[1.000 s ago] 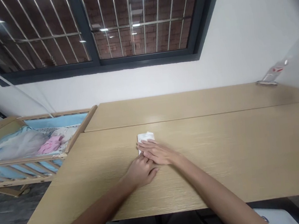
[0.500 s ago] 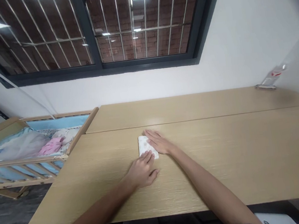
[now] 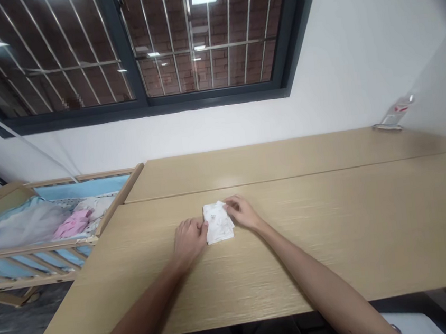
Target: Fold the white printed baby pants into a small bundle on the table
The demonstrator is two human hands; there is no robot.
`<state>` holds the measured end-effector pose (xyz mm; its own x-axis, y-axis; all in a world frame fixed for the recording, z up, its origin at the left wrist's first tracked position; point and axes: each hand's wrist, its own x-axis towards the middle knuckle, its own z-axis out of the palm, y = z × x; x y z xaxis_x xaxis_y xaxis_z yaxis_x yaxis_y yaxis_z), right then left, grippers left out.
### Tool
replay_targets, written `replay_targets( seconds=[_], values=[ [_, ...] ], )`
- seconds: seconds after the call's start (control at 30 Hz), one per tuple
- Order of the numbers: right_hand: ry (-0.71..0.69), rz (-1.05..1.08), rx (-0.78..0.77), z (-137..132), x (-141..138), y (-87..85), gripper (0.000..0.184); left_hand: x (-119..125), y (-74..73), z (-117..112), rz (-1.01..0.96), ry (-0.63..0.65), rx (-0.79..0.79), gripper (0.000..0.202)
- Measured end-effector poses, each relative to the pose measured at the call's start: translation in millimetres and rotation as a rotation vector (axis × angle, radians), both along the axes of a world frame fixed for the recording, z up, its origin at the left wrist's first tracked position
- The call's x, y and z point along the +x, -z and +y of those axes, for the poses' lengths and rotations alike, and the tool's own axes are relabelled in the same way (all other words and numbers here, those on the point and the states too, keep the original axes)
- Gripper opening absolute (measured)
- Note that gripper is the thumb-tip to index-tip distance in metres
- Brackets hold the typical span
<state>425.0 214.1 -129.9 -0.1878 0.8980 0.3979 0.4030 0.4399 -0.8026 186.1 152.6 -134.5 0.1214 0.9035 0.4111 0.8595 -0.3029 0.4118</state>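
A small folded white cloth (image 3: 218,226) with a faint print lies flat on the wooden table (image 3: 333,230). At its left edge is my left hand (image 3: 190,240), fingers curled and thumb along the border, gripping that side. My right hand (image 3: 244,212) pinches the upper right edge between thumb and fingers. On that side one layer sticks out slightly from the fold. The fingertips of my left hand are partly hidden.
A wooden crib (image 3: 121,201) with blue lining, holding pink and white fabrics, adjoins the table on the left. A clear bottle-like item (image 3: 395,113) stands at the far right by the wall. A barred window (image 3: 149,108) is above. A seam crosses the table behind the cloth.
My left hand has moved from the cloth's lower edge to its left side. My right hand has gone from lying flat on it to pinching its right edge. The cloth looks slightly wider.
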Motion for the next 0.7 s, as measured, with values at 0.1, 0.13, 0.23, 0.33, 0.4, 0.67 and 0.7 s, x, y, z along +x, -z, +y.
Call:
replay_targets(
  seconds=[0.1,0.13,0.23,0.33,0.4,0.67,0.7],
  values=[
    [-0.042,-0.014,0.017,-2,-1,-2.8,0.028,5,2.7,-1,0.028,0.013,-0.035,0.031],
    [-0.045,-0.017,0.035,-2,-1,-2.2,0.027,7,3.2,-1,0.031,0.019,-0.045,0.031],
    [-0.067,-0.019,0.051,0,0,1.3,0.027,9,3.8,0,0.024,0.036,-0.073,0.029],
    [-0.091,-0.009,-0.012,1,-1,3.1,0.030,8,3.5,1,-0.010,0.065,-0.106,0.026],
    [-0.077,-0.012,-0.014,1,-2,2.5,0.029,8,3.2,3,-0.044,0.087,-0.133,0.026],
    [-0.131,-0.103,-0.010,-8,-7,-6.0,0.024,10,-0.4,-1,-0.206,0.135,-0.220,0.021],
    [-0.153,-0.127,-0.028,-10,-7,-7.6,0.026,10,-1.8,-2,-0.223,0.148,-0.221,0.020]
  ],
)
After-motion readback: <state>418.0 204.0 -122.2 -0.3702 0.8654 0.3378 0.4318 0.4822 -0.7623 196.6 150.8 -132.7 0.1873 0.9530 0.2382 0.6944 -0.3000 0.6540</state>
